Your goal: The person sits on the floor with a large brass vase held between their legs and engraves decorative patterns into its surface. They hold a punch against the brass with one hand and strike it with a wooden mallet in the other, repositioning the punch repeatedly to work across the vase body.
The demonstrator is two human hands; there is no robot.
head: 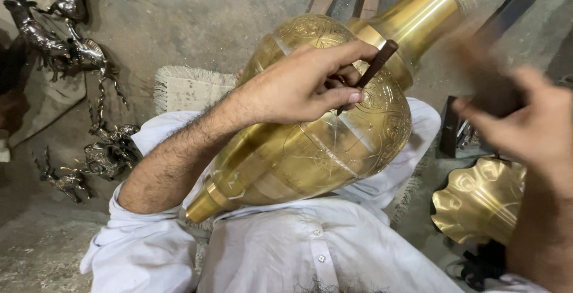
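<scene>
Head view: large engraved brass vase across the lap, long axis running from foot at lower left to neck at upper right. Left hand resting on the belly, fingers closed round a dark chisel, tip touching the brass, shaft tilted toward the neck. Right hand blurred, well apart to the right, curled around a dark hammer. No packages, labels or signs visible. Fluted brass piece lower right; dark metal deer figurines at left.
</scene>
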